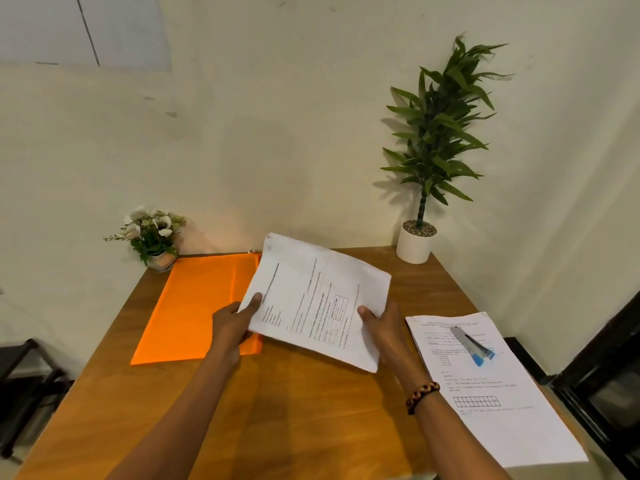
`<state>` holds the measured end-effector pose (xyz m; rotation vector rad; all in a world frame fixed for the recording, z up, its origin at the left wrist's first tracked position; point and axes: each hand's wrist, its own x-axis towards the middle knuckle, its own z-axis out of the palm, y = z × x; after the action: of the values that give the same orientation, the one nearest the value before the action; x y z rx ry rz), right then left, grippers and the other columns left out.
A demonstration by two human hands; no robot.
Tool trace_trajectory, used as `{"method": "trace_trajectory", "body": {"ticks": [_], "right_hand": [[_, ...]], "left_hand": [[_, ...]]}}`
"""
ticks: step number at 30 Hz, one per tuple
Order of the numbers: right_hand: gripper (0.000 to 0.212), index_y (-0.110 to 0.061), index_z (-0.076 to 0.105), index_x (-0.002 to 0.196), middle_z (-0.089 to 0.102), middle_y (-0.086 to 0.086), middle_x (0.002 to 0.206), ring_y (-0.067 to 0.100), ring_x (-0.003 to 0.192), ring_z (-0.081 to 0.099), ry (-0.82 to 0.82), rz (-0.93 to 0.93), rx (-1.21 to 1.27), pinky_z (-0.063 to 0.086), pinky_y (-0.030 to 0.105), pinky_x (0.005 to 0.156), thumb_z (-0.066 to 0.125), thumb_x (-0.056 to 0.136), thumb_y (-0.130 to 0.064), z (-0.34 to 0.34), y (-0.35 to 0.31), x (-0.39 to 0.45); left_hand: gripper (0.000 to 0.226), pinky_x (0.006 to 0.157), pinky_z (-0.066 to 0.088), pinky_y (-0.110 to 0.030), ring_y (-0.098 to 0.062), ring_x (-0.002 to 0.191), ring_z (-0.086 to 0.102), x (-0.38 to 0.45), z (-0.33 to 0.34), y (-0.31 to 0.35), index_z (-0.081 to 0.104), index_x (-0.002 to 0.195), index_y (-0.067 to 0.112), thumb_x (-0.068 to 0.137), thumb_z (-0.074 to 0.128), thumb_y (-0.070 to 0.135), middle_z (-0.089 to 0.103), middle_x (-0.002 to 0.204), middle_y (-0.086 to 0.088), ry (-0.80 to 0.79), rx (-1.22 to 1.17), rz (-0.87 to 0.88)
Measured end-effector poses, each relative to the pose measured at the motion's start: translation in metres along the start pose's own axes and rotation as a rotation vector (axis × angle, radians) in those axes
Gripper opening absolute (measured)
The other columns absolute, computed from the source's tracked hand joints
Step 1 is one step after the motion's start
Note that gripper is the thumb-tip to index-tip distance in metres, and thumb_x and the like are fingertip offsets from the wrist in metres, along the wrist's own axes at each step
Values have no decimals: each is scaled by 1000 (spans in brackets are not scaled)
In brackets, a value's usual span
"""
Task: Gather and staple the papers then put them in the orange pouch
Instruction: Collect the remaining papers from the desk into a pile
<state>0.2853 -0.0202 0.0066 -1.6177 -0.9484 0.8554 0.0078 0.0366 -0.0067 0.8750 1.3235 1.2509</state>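
Head view of a wooden table point(294, 410) set against a pale wall. Both hands hold one sheaf of printed papers point(318, 299) raised above the table's middle, tilted, with its far corner highest. The left hand point(235, 323) pinches the sheaf's left edge, thumb on top and fingers beneath; the right hand point(381, 323) clasps the near right edge in the same way, thumb on the printed face. A braided bracelet point(420, 396) circles the right wrist.

The orange pouch point(197, 306) lies flat on the left half of the table, its right edge partly covered by the held sheaf and the left hand; whether its opening is undone cannot be told. On the right side of the table a second stack of printed sheets point(495, 403) lies flat, reaching toward the near right edge. A stapler point(472, 344), grey with a blue end, rests on the far part of that stack, well apart from either hand.

At the far left corner stands a small pot of white flowers point(152, 233), just beside the pouch's far corner. At the far right corner stands a tall green plant in a white pot point(415, 242)
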Motion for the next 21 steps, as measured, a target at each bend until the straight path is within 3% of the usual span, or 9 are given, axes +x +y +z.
{"method": "trace_trajectory", "body": {"ticks": [4,7,9,12,17,19,21], "right_hand": [[35,-18,58,128,70,-1,115,18,99,70,-43,98,267,60,31,68,69,95,-11,3,10,-9],[35,-18,61,128,73,2,119,21,104,72,-69,133,418,63,39,76,68,95,-8,15,21,-18],[36,-18,62,128,72,4,123,24,109,71,-88,140,467,61,49,88,69,94,-7,24,29,-26],[52,-17,57,137,69,7,131,26,119,67,-216,83,530,55,56,98,75,89,-6,29,36,-38],[65,-3,56,137,61,23,137,43,128,58,-406,163,686,39,71,108,86,81,-16,-2,31,-23],[66,2,57,134,60,26,137,48,128,56,-449,127,582,36,70,110,86,80,-24,-19,15,-10],[59,-6,60,133,65,18,133,41,124,62,-504,62,376,44,64,107,83,83,-26,-28,-11,-2]], "left_hand": [[48,91,56,-50,-31,114,67,-20,9,-12,60,128,14,85,77,28,71,121,-14,-242,-371,-136],[71,101,48,-62,-37,126,60,-37,30,-25,50,140,16,79,84,30,64,134,-16,-398,-460,-117],[62,102,46,-65,-35,127,59,-45,46,-26,43,145,19,91,73,24,61,138,-14,-429,-464,-45],[41,101,48,-63,-36,121,64,-41,54,-17,49,140,17,100,59,17,65,134,-15,-334,-457,-17],[39,101,46,-66,-39,118,65,-15,31,8,54,137,10,99,60,18,65,131,-18,-338,-301,-13],[39,100,48,-64,-40,118,64,-10,24,19,54,137,8,100,57,16,64,133,-20,-392,-223,17],[37,97,52,-60,-38,118,65,-12,24,30,53,138,8,102,54,16,66,131,-18,-482,-119,88]]}}
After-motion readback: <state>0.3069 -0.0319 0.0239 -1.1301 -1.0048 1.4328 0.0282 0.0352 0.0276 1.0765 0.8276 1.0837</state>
